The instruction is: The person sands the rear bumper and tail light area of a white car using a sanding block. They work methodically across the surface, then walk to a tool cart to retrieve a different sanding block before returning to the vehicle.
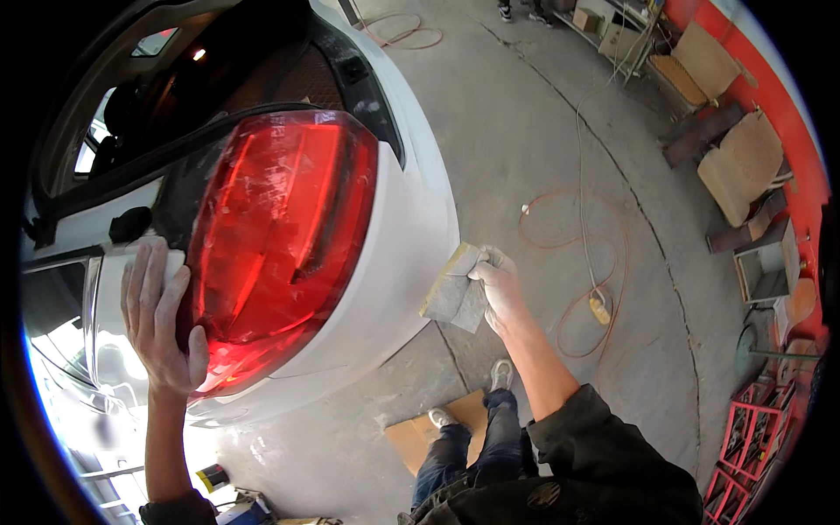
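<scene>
Two dusty hands are set well apart, with a car's red taillight point(271, 236) between them. The right hand point(500, 284) grips a gray, yellow-edged sheet point(451, 296) by its right side, thumb across the near face and fingers curled. That sheet tilts beside the rounded rear corner of the white car point(411, 210), its left part overlapping the edge in view; whether they touch I cannot tell. The right forearm slants up and left from a dark sleeve point(582, 429), elbow bent.

The left hand point(162, 319) is open, back showing, laid along the white panel to the left of the taillight. Its fingers point up and nearly straight, with the thumb out near the light's lower left edge; what lies under the palm is hidden. The left forearm rises almost vertically.

Farther out, one white shoe point(442, 417) rests by the upper edge of a cardboard piece point(409, 444) on the floor point(516, 114). An orange hose point(569, 352) loops across the floor, and a red rack point(744, 455) stands toward its right edge.
</scene>
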Demonstrator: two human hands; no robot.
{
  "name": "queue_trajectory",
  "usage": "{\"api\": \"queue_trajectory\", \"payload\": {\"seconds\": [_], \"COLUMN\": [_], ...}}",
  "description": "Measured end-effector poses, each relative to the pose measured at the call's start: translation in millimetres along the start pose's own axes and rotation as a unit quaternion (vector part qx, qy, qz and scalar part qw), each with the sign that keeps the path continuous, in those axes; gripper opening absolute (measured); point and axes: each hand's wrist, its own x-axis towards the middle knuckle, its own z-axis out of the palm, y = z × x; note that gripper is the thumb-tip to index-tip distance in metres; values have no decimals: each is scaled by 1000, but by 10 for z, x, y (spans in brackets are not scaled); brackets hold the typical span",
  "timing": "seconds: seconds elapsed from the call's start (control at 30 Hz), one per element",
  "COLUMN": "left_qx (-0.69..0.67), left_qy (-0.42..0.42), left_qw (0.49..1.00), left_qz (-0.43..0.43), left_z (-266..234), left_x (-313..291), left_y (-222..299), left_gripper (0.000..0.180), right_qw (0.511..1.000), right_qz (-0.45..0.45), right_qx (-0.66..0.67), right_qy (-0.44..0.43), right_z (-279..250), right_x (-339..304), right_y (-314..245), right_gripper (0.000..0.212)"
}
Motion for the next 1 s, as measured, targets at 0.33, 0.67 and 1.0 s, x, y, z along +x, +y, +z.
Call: {"api": "queue_trajectory", "payload": {"seconds": [0.33,0.67,1.0], "left_qx": [-23,-17,-11], "left_qy": [4,-10,7], "left_qw": [999,1000,1000], "left_qz": [-33,-14,-13], "left_z": [-2,2,11], "left_x": [10,12,20], "left_y": [84,52,53], "left_gripper": [48,47,47], "right_qw": [998,989,987], "right_qz": [-38,-117,-108], "right_qx": [-34,-90,-117], "right_qy": [-34,11,-2], "right_z": [1165,1532,1564], "right_x": [105,557,499], "right_y": [-950,-924,-930], "right_gripper": [35,25,18]}}
